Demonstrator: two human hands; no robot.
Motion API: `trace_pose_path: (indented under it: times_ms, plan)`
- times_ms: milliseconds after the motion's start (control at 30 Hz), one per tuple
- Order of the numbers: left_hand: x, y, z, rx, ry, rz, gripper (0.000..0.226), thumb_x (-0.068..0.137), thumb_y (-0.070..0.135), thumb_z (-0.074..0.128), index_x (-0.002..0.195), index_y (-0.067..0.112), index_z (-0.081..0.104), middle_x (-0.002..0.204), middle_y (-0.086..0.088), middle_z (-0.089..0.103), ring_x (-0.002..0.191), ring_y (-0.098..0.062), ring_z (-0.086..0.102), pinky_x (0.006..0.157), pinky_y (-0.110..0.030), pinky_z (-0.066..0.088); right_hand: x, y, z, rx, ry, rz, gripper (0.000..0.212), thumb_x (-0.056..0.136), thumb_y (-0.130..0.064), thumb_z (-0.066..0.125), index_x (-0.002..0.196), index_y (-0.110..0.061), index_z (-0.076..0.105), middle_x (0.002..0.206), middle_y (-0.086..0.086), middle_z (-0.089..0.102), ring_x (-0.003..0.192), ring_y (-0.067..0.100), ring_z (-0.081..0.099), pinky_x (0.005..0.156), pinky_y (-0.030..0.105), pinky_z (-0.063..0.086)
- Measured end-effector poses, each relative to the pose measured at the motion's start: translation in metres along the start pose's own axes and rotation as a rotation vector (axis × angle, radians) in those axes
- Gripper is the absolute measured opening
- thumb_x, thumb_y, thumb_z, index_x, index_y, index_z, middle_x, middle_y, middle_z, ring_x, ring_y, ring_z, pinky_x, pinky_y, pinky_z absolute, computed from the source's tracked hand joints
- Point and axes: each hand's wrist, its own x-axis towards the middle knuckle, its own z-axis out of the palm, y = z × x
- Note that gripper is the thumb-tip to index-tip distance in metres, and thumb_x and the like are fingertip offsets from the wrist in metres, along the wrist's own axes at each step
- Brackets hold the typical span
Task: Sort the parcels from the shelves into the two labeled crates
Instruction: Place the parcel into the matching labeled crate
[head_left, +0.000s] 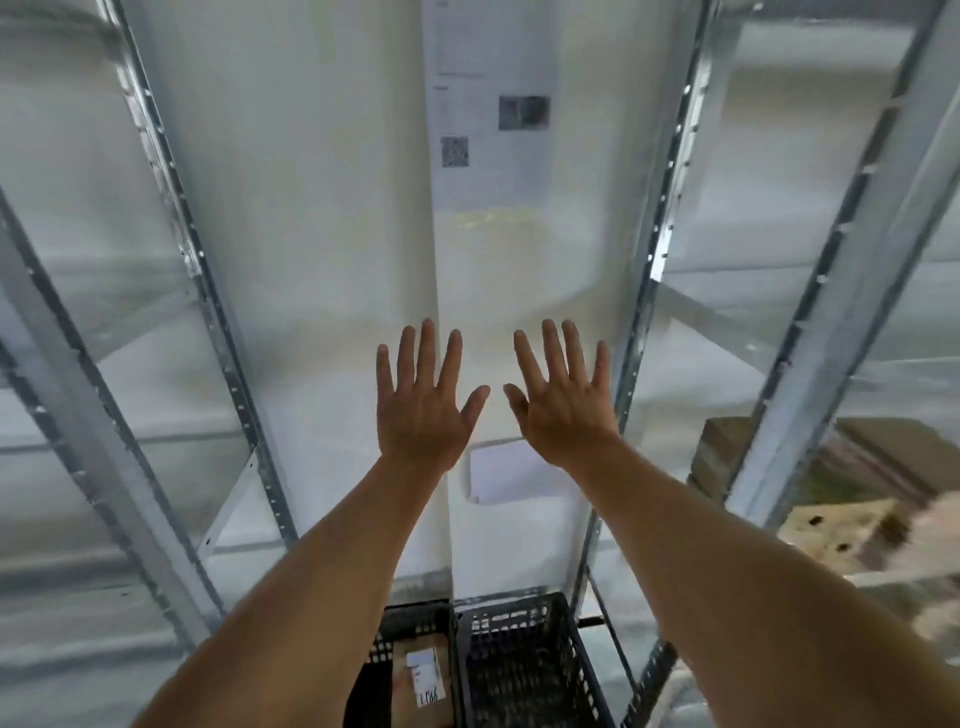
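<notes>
Now my left hand (418, 410) and right hand (563, 410) raised, fingers spread, grip released, nothing held. Below, two black crates: left crate (384, 649) holds brown parcel (423, 680), right crate (524, 665) beside.

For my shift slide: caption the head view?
Both hands, left hand and right hand, spread open and empty above two black crates, one holding a brown parcel.

Open air lies between the two metal shelf posts, the left post (208, 332) and the right post (644, 291). A white wall (322, 208) closes the far side. Near and low, two dark crates (519, 660) stand side by side; the left one holds a brown parcel (421, 675).
</notes>
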Motion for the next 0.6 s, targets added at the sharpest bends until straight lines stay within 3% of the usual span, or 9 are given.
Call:
trace_pose_path:
  times_ms: [300,467,600]
  plan:
    - [-0.028,0.180,-0.132,0.006,0.100,0.016,0.076,0.100,0.066,0.016,0.160,0.020,0.023,0.166,-0.014,0.018,0.153,-0.035,0.017,0.122,-0.056,0.012,-0.106,0.153,-0.111,-0.020,0.136,0.047,0.066,0.104,-0.055,0.010,0.159,-0.028,-0.014,0.167,0.009,-0.015,0.153,0.031,-0.017,0.121,0.060,-0.007]
    - [-0.017,0.274,-0.159,-0.026,0.093,0.084,0.081,0.095,0.065,-0.004,0.161,0.021,0.014,0.167,-0.013,0.011,0.154,-0.034,0.011,0.123,-0.055,0.006,-0.138,0.250,-0.130,-0.036,0.112,0.146,0.064,0.103,-0.055,0.006,0.157,-0.029,-0.019,0.167,0.008,-0.018,0.152,0.030,-0.020,0.120,0.059,-0.009]
    - [0.003,0.353,-0.151,-0.054,0.093,0.137,0.077,0.097,0.065,0.002,0.161,0.023,0.004,0.168,-0.012,0.000,0.155,-0.032,0.001,0.124,-0.053,0.000,-0.147,0.329,-0.124,-0.054,0.102,0.229,0.064,0.104,-0.055,0.005,0.158,-0.029,-0.017,0.167,0.008,-0.017,0.153,0.031,-0.018,0.121,0.060,-0.008]
